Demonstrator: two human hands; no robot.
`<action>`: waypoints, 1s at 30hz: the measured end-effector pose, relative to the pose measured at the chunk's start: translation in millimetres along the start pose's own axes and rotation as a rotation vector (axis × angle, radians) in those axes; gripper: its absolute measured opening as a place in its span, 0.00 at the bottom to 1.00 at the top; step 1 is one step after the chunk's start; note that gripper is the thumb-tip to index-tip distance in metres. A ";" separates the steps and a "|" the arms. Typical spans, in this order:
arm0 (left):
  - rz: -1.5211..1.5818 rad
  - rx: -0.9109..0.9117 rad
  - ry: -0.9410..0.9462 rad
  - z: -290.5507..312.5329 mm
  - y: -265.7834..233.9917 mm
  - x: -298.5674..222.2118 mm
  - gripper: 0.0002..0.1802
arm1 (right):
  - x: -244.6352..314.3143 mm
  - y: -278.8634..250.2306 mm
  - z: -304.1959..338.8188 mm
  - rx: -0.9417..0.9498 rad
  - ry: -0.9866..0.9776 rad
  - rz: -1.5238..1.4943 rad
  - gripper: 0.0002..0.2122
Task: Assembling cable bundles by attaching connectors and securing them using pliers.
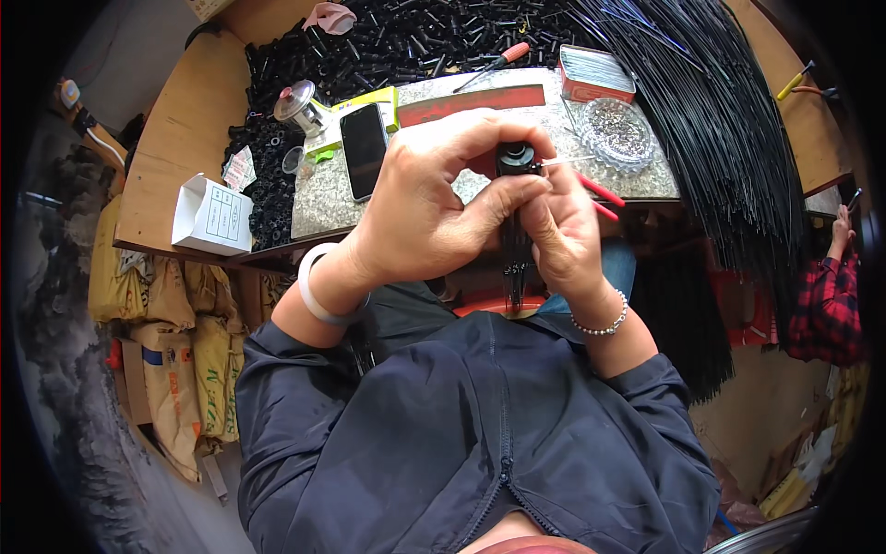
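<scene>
My left hand (429, 203) is closed, thumb and forefinger curled round a black cylindrical part (516, 159) with a round, hollow-looking top. Below that part hangs a bundle of thin black rods (515, 263). Against its other side my right hand (565, 231) presses, fingers bent and thumb close to the left thumb. A thin pale wire (565, 163) sticks out sideways from the part over the right fingers; its hold is partly hidden. Just beyond the right hand lie red tool handles (600, 190). A glass dish (614, 136) of small metal pieces stands nearby.
Black plastic pieces (397, 46) cover the table's back. Long black rods (711, 111) hang over its right side. A phone (364, 152), white box (213, 217), red-handled screwdriver (503, 61) and red box of thin rods (597, 74) lie around. Another person's plaid sleeve (828, 309) shows far right.
</scene>
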State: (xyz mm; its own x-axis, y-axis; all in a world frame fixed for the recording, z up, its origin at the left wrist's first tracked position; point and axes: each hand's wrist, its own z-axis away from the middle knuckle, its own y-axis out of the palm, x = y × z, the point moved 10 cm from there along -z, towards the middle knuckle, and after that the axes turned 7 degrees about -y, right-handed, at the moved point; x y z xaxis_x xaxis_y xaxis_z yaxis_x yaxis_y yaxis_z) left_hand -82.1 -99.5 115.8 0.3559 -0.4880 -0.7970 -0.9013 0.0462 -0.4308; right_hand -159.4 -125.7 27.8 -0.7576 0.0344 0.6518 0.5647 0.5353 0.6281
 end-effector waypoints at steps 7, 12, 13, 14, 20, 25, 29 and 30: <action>0.085 -0.057 -0.044 -5.7 -0.9 -6.2 0.24 | -28.9 -3.6 6.2 0.229 0.003 0.474 0.25; 0.020 -0.118 -0.008 -7.6 -8.1 -3.1 0.29 | -22.1 -4.0 -0.2 0.122 -0.122 0.688 0.15; 0.009 -0.123 0.005 -6.7 -8.2 -3.4 0.29 | -14.0 0.4 -0.9 0.130 -0.221 0.788 0.14; -0.001 -0.128 0.018 -5.8 -7.9 -3.4 0.28 | -6.7 5.5 -0.1 0.137 -0.321 0.888 0.13; -0.121 -0.241 0.065 5.0 -2.2 -1.7 0.27 | -8.4 10.0 6.7 0.129 -0.431 0.959 0.07; 0.156 -0.204 0.017 8.4 0.6 26.8 0.23 | -17.7 7.2 8.8 0.264 -0.358 0.915 0.07; 0.418 -0.080 -0.265 13.8 23.8 68.9 0.17 | -37.0 4.1 12.7 0.341 -0.122 0.742 0.16; 0.455 -0.134 -0.207 17.7 19.5 71.1 0.15 | -29.6 1.8 9.0 0.348 -0.115 0.739 0.16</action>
State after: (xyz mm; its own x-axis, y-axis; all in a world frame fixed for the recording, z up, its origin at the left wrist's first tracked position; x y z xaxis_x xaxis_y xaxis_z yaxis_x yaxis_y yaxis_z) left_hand -70.0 -117.8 43.3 -0.0503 -0.2613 -0.9639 -0.9951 0.0950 0.0261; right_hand -138.9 -118.1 5.8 -0.2697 0.5569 0.7856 0.8114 0.5708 -0.1261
